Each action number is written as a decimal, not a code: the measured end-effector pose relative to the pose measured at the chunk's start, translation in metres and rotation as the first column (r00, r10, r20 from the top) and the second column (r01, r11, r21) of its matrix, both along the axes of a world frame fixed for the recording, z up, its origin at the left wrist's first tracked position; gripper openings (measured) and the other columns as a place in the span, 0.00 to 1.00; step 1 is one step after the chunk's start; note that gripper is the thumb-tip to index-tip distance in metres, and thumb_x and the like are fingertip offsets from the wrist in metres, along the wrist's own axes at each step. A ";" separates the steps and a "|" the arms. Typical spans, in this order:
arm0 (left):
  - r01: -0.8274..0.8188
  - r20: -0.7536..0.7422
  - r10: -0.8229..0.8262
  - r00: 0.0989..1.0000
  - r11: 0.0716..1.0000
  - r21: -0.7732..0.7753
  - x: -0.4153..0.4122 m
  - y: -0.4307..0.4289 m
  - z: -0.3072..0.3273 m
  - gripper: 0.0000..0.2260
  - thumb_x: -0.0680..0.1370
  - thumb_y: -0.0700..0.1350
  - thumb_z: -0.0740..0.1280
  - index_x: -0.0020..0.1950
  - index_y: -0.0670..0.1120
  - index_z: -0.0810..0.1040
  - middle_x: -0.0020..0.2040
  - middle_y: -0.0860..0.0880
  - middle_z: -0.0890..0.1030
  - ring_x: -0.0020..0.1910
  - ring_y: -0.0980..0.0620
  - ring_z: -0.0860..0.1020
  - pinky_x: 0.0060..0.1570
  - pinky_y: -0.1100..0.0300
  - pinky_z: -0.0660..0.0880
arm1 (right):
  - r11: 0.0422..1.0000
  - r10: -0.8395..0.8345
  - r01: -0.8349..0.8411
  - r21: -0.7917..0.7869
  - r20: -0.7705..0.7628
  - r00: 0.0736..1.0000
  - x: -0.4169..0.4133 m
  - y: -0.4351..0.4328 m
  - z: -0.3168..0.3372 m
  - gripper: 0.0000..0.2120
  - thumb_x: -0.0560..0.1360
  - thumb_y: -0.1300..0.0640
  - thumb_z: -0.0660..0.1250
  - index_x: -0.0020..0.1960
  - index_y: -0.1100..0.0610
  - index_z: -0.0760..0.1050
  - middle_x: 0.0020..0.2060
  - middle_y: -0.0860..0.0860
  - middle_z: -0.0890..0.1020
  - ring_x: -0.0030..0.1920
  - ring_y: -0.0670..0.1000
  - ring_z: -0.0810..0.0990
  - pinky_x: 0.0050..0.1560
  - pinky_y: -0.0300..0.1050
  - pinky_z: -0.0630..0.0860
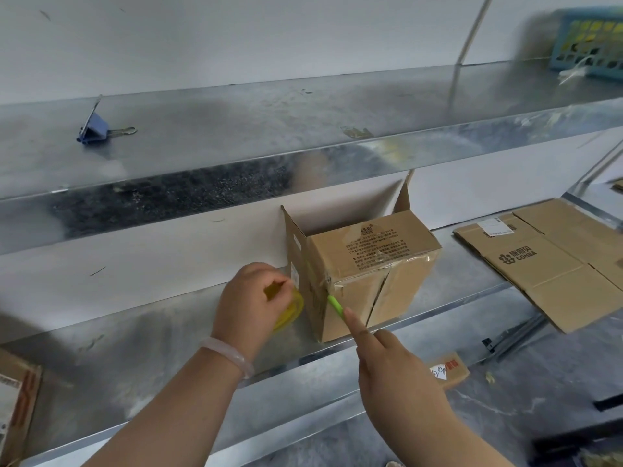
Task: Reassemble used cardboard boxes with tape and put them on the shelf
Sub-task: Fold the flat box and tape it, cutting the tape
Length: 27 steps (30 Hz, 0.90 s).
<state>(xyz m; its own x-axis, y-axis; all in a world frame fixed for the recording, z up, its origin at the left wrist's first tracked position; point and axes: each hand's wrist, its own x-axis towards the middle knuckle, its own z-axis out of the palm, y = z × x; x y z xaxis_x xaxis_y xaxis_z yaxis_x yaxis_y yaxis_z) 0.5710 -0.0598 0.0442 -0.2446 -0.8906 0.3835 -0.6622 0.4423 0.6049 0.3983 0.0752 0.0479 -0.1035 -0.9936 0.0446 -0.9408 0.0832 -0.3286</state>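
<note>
A brown cardboard box (371,261) lies on its side on the metal shelf (141,335), its open flaps toward the wall and its bottom seam facing me, with clear tape over the edge. My left hand (249,305) grips a yellowish roll of clear tape (290,310) just left of the box. My right hand (394,369) holds a green cutter (336,306), forefinger stretched along it, its tip at the box's near left corner where the tape runs.
Flattened cardboard boxes (553,254) lie on the shelf to the right. An upper metal shelf (269,126) carries a blue binder clip (96,128) and a teal basket (590,42). More cardboard (17,406) sits at the lower left. A cardboard scrap (450,369) lies on the floor.
</note>
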 end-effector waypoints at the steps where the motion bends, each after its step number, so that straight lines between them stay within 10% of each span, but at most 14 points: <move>1: -0.010 0.007 0.010 1.000 1.000 -0.010 0.006 -0.003 -0.001 0.03 0.75 0.44 0.72 0.42 0.47 0.83 0.43 0.53 0.80 0.44 0.55 0.76 0.45 0.73 0.66 | 0.999 0.030 -0.030 -0.022 -0.002 1.000 0.000 0.002 -0.003 0.42 0.78 0.56 0.68 0.80 0.46 0.44 0.51 0.46 0.77 0.33 0.48 0.68 0.28 0.34 0.62; 5: 0.013 0.040 -0.013 0.999 1.000 0.009 0.015 -0.009 -0.015 0.06 0.78 0.49 0.69 0.45 0.49 0.83 0.45 0.53 0.78 0.46 0.56 0.75 0.46 0.69 0.69 | 0.979 0.121 -0.132 -0.156 -0.080 0.989 -0.007 0.010 -0.017 0.52 0.55 0.59 0.85 0.74 0.49 0.64 0.35 0.45 0.77 0.22 0.47 0.61 0.23 0.31 0.45; 9: 0.001 0.140 0.004 0.990 0.999 -0.040 0.018 -0.011 -0.037 0.08 0.77 0.51 0.69 0.47 0.47 0.84 0.47 0.52 0.78 0.43 0.53 0.77 0.46 0.59 0.74 | 0.863 0.315 -0.321 -0.390 -0.082 0.946 -0.036 0.017 -0.021 0.32 0.76 0.58 0.65 0.78 0.45 0.59 0.42 0.46 0.76 0.27 0.47 0.71 0.25 0.38 0.66; 12: -0.043 0.265 0.076 0.961 0.991 -0.128 0.025 -0.016 -0.058 0.05 0.77 0.46 0.70 0.48 0.46 0.84 0.47 0.49 0.79 0.40 0.49 0.79 0.42 0.53 0.78 | 0.817 0.114 0.039 -0.575 0.229 0.967 -0.078 0.023 -0.026 0.21 0.82 0.58 0.57 0.72 0.43 0.67 0.50 0.37 0.75 0.41 0.41 0.76 0.40 0.32 0.72; 16: -0.136 0.409 0.173 0.896 0.983 -0.120 0.030 -0.016 -0.094 0.10 0.77 0.46 0.67 0.55 0.46 0.83 0.52 0.45 0.79 0.43 0.42 0.81 0.45 0.47 0.79 | 0.775 -0.402 0.613 -0.153 0.630 0.665 -0.149 0.005 -0.037 0.16 0.81 0.61 0.60 0.64 0.44 0.69 0.51 0.49 0.75 0.48 0.55 0.76 0.46 0.41 0.71; 20: -0.168 0.467 0.173 0.867 0.984 -0.054 0.022 -0.008 -0.118 0.19 0.70 0.39 0.76 0.60 0.48 0.82 0.55 0.43 0.79 0.48 0.39 0.81 0.50 0.44 0.79 | 0.836 -0.533 0.542 0.090 0.368 0.762 -0.212 -0.044 -0.057 0.16 0.81 0.65 0.57 0.67 0.59 0.69 0.55 0.60 0.73 0.49 0.56 0.72 0.51 0.53 0.71; 27: -0.211 0.496 0.157 0.854 0.976 0.054 0.003 0.009 -0.122 0.22 0.72 0.48 0.54 0.57 0.51 0.84 0.55 0.45 0.81 0.44 0.41 0.82 0.44 0.48 0.80 | 0.945 -0.276 0.285 0.159 -0.076 0.958 -0.269 -0.110 -0.092 0.18 0.79 0.64 0.60 0.65 0.54 0.76 0.41 0.50 0.75 0.42 0.50 0.74 0.44 0.49 0.77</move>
<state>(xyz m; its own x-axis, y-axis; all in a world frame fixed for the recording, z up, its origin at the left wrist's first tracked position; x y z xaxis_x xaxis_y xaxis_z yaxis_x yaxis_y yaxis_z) 0.5742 -0.0507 -0.0781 -0.2030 -0.9655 0.1629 -0.9465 0.2361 0.2200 0.1289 -0.0349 -0.0446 -0.3810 -0.9184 -0.1068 -0.8868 0.3957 -0.2390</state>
